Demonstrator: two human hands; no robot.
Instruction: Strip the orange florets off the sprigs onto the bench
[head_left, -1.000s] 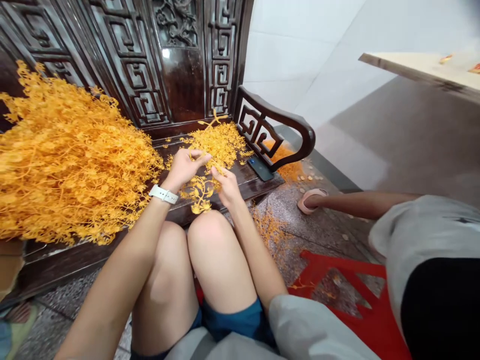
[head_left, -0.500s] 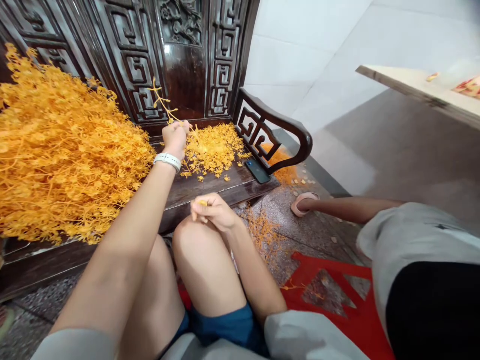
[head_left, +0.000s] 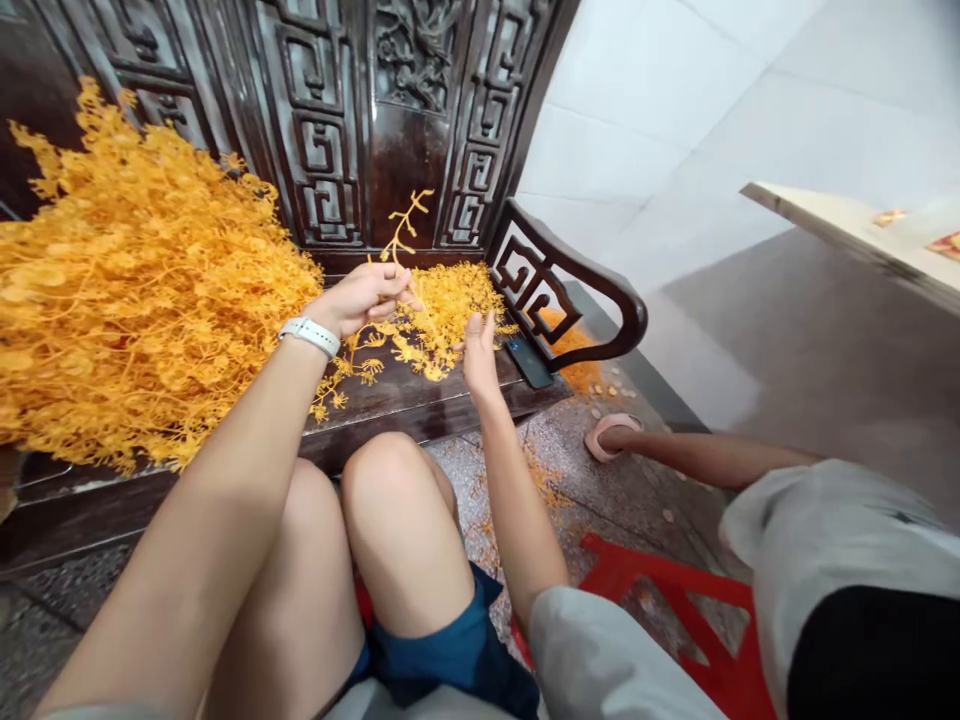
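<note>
My left hand [head_left: 371, 295], with a pale watch on its wrist, is closed on an orange plastic sprig [head_left: 405, 228]. The sprig's bare, forked end sticks up above the fingers, and more orange stems with small flower-like tips hang below the hand. My right hand [head_left: 480, 355] is at the right front edge of a small heap of loose orange pieces [head_left: 457, 290], its fingers stretched upward and apart. I see nothing held in it. On the left, a large mound of orange plastic sprigs [head_left: 165, 300] covers much of the dark wooden bench [head_left: 375, 390].
A phone [head_left: 529, 362] lies beside the bench's carved armrest [head_left: 577, 270]. Orange bits are scattered over the floor [head_left: 465, 470]. A red plastic stool [head_left: 675, 590] and another person's leg [head_left: 690, 455] are at the right. A pale tabletop [head_left: 847, 230] juts in at upper right.
My right hand has gone from above my knee, where it pinched a small yellow piece, forward to the small heap, and its fingers have opened. My left hand has turned, still holding a sprig.
</note>
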